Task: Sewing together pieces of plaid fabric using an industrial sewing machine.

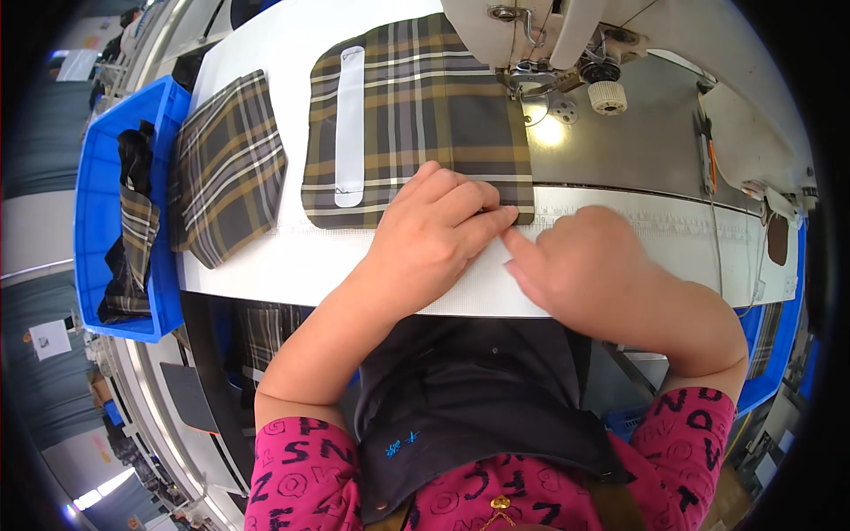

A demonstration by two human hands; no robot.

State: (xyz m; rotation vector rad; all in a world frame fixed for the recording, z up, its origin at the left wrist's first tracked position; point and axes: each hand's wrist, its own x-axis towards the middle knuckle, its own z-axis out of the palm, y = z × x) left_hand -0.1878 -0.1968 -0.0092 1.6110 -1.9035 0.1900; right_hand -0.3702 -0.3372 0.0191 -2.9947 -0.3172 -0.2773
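Observation:
A plaid fabric panel in dark grey, brown and white lies flat on the white table, with a pale strip with rounded ends along its left part. The panel's right edge reaches to the needle area of the sewing machine. My left hand rests on the near right part of the panel, its fingers bent and pinching at the near edge by the corner. Just right of that corner is my right hand, partly blurred. Its index finger points at the left fingertips, the thumb is apart below it, and nothing shows between them.
A second plaid piece lies on the left of the table. Beyond it, a blue bin holds plaid scraps. A printed ruler scale runs along the table. Orange-handled snips lie by the machine's right side.

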